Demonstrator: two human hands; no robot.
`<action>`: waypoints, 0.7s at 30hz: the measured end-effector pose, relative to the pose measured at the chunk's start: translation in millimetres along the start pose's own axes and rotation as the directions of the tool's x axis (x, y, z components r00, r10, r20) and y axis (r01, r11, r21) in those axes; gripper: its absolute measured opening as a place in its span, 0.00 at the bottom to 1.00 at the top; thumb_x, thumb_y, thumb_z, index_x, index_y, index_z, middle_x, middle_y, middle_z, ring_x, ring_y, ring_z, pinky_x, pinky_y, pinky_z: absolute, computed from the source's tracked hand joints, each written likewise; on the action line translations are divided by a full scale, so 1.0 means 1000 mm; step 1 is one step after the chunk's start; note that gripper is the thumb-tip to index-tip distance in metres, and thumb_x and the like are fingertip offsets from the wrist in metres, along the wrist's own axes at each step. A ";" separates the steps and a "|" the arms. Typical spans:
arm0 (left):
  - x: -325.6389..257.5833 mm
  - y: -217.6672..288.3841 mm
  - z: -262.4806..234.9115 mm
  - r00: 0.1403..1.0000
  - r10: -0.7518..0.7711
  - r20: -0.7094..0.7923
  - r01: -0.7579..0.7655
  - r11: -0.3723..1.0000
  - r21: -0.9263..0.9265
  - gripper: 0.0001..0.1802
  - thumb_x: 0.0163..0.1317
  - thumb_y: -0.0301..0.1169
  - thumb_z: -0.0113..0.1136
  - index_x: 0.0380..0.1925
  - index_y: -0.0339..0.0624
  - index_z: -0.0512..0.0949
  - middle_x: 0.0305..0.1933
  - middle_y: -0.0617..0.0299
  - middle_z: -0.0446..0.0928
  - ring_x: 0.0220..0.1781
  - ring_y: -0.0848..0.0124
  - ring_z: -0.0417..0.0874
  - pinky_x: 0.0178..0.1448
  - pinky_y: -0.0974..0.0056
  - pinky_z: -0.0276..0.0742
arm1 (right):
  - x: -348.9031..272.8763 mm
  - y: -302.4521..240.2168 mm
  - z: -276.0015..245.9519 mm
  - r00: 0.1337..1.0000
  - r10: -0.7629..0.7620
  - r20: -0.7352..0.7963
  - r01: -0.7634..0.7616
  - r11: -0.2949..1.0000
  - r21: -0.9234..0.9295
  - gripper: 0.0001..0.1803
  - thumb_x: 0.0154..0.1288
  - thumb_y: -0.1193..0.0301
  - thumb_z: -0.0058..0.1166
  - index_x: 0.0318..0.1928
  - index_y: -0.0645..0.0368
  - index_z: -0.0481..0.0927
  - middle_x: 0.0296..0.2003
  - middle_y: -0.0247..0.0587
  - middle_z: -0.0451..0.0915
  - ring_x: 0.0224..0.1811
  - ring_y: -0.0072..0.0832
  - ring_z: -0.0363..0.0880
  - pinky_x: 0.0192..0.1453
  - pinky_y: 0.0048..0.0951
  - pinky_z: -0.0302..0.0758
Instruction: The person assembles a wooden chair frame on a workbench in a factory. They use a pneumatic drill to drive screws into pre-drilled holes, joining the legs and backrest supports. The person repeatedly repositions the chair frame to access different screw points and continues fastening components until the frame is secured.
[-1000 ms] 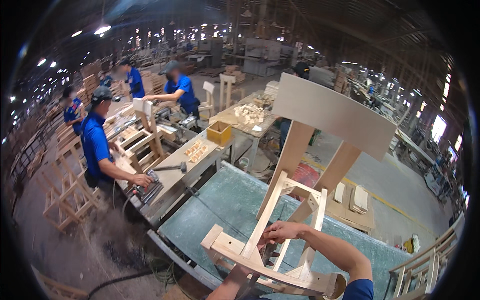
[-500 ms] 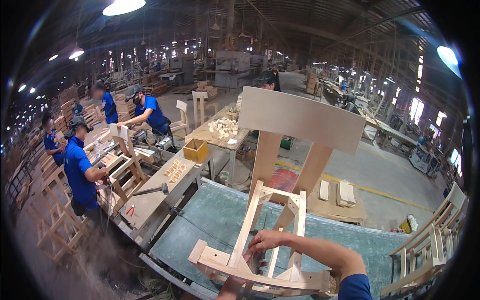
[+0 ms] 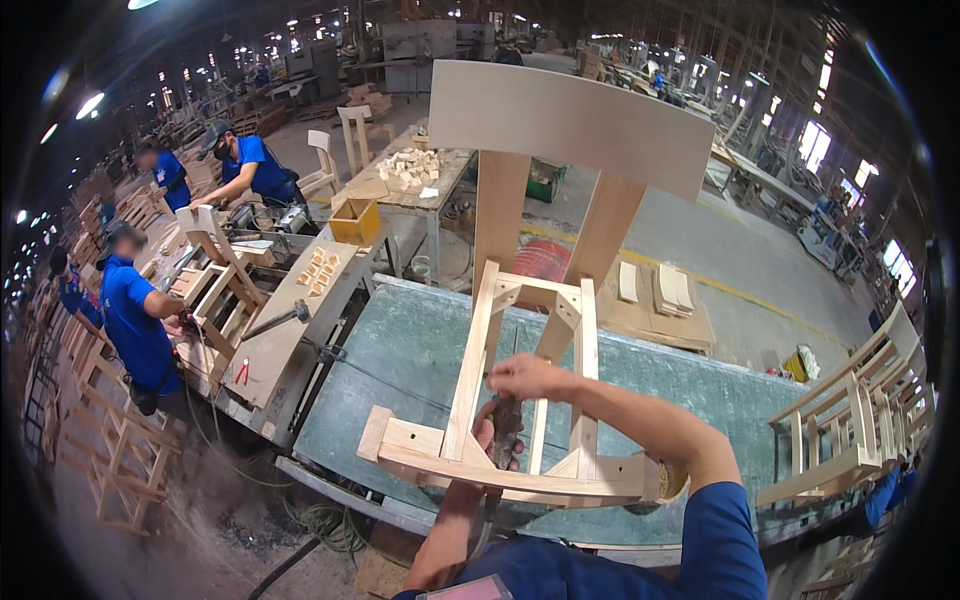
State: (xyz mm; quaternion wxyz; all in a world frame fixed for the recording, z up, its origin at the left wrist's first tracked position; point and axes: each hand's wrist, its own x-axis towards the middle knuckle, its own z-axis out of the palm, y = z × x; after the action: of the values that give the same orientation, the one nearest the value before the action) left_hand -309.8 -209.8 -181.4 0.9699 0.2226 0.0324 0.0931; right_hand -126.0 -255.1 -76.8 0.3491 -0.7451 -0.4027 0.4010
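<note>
A pale wooden chair frame (image 3: 575, 330) lies on its back on a green-topped workbench (image 3: 400, 360), with its broad backrest panel (image 3: 570, 120) rising at the far end. My left hand (image 3: 488, 442) comes up from below inside the frame's near end and grips a dark hand tool (image 3: 506, 428) held against the wood. My right hand (image 3: 530, 378) reaches in from the right, just above the tool, its fingers curled over a thin inner slat of the frame. My right forearm crosses the frame's near rail (image 3: 500, 478).
A second bench (image 3: 290, 320) to the left holds a hammer (image 3: 275, 320), wood blocks and a yellow box (image 3: 357, 221). Three workers in blue (image 3: 135, 320) stand at the left among stacked chair frames (image 3: 120, 460). More frames (image 3: 860, 420) stand at the right. A hose (image 3: 320, 525) trails below.
The view has moved in closer and lower over the chair frame. My left hand with the dark tool has risen into the frame; my right hand stays on the frame.
</note>
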 end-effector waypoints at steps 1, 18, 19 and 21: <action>-0.003 -0.001 0.000 0.998 0.004 0.055 0.001 0.994 -0.107 0.27 0.72 0.55 0.48 0.65 0.57 0.66 0.50 0.50 0.76 0.37 0.61 0.84 0.27 0.60 0.87 | 0.001 0.003 -0.006 0.994 0.104 -0.041 -0.089 0.954 0.285 0.12 0.70 0.63 0.57 0.38 0.59 0.84 0.26 0.31 0.77 0.24 0.20 0.71 0.29 0.24 0.71; 0.014 0.004 -0.023 0.874 -0.136 0.466 0.294 0.912 -0.286 0.23 0.76 0.55 0.36 0.66 0.69 0.62 0.48 0.32 0.69 0.22 0.51 0.82 0.13 0.60 0.78 | 0.052 0.007 -0.062 0.884 0.310 -0.351 0.004 0.745 0.668 0.12 0.75 0.65 0.52 0.33 0.57 0.73 0.26 0.29 0.70 0.20 0.15 0.65 0.23 0.19 0.71; 0.014 0.006 -0.022 0.865 -0.154 0.478 0.312 0.910 -0.273 0.22 0.76 0.55 0.35 0.66 0.69 0.63 0.47 0.33 0.69 0.21 0.52 0.81 0.12 0.61 0.78 | 0.053 0.007 -0.062 0.887 0.304 -0.347 0.006 0.744 0.669 0.12 0.75 0.65 0.52 0.33 0.56 0.73 0.26 0.29 0.70 0.20 0.15 0.65 0.23 0.19 0.71; 0.012 0.004 -0.016 0.874 -0.109 0.473 0.269 0.920 -0.285 0.22 0.77 0.55 0.34 0.65 0.68 0.63 0.47 0.35 0.70 0.20 0.54 0.81 0.11 0.64 0.76 | 0.055 0.009 -0.063 0.891 0.295 -0.346 0.006 0.753 0.658 0.13 0.75 0.64 0.53 0.32 0.56 0.73 0.26 0.28 0.70 0.20 0.14 0.64 0.23 0.18 0.71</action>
State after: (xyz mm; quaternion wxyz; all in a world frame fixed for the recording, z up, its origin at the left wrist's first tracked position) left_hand -299.9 -197.0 -194.3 0.9791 0.0620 -0.1865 -0.0531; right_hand -48.7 -222.9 -74.2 0.6294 -0.6786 -0.0934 0.3668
